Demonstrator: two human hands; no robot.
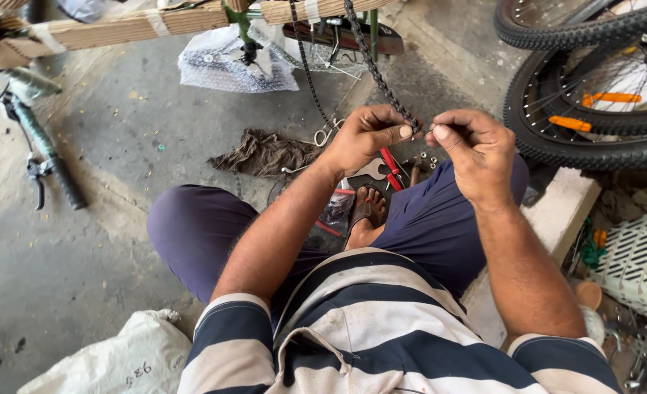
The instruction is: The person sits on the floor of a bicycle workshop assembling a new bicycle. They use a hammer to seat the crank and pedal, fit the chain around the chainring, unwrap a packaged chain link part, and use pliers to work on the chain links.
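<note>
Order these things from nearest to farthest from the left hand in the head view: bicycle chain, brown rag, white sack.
1. bicycle chain: pinched in the left hand, running up.
2. brown rag: on the floor, just left.
3. white sack: bottom left corner.

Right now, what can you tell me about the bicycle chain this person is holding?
The chain is dark metal, linked, and looks greasy. It hangs in two strands from the bicycle frame at the top of the picture. One strand slants down to the hands, where the left hand pinches its end between thumb and forefinger, and the right hand pinches close beside it at the same spot. The other strand drops towards the floor behind the left hand. Whether the ends are joined cannot be told.
</note>
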